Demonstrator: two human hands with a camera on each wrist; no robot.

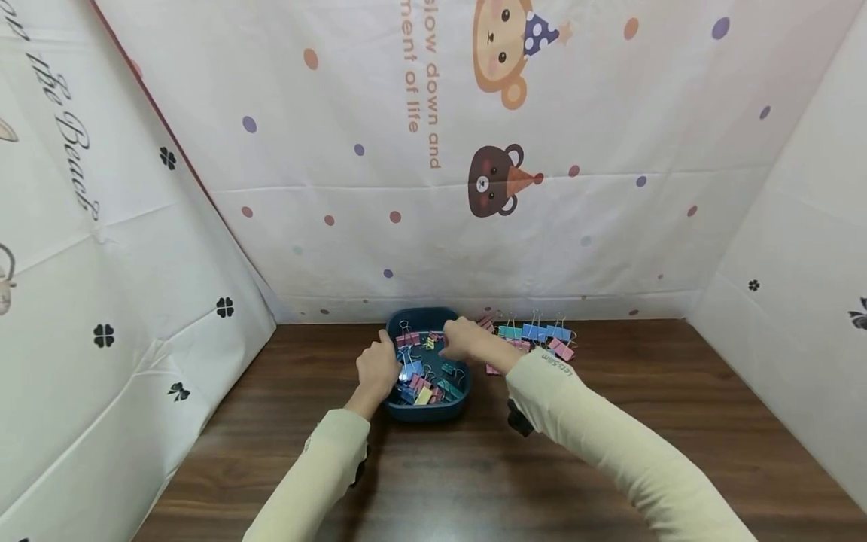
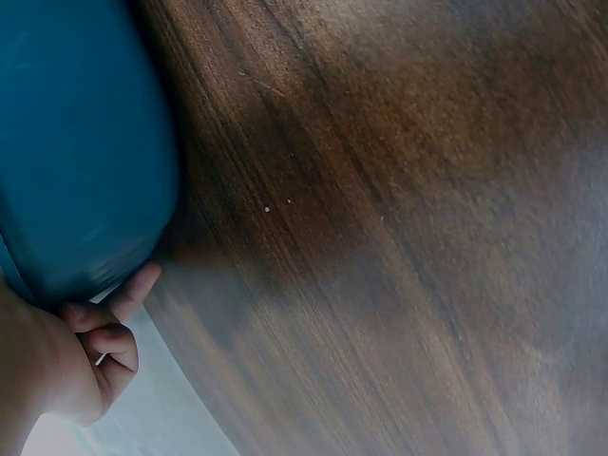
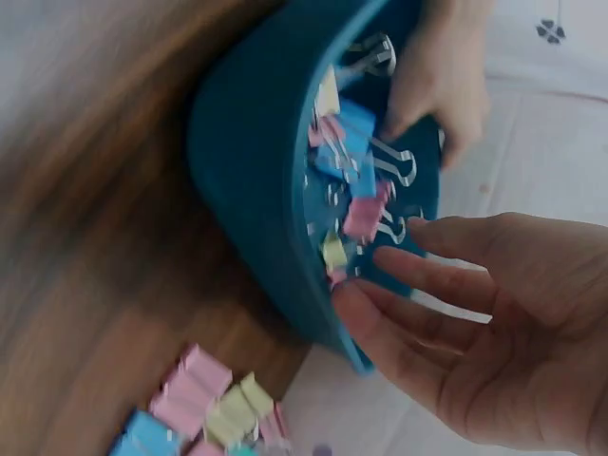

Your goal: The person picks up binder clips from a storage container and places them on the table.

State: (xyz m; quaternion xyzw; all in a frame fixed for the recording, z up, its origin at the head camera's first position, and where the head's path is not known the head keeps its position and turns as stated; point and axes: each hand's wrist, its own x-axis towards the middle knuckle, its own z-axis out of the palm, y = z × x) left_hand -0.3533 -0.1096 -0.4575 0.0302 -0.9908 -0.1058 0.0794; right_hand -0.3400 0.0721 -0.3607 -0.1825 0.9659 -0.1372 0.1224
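Note:
A dark teal plastic bin (image 1: 425, 413) stands on the table with several binder clips inside. Among them are a blue binder clip (image 1: 410, 369), a yellow binder clip (image 1: 424, 396) and a pink binder clip (image 3: 364, 218). My left hand (image 1: 378, 370) grips the bin's left side, thumb over the rim and fingers by the outer wall. Over the far right part of the bin is my right hand (image 1: 466, 339). In the right wrist view its fingers (image 3: 380, 332) are loosely bent and spread, with nothing visible between them.
To the bin's right, a cluster of blue, pink, teal and yellow binder clips (image 1: 533, 333) lies on the brown wooden table (image 1: 609, 421), partly hidden by the right forearm. Printed white cloth (image 1: 420, 248) rises behind the table and along both sides.

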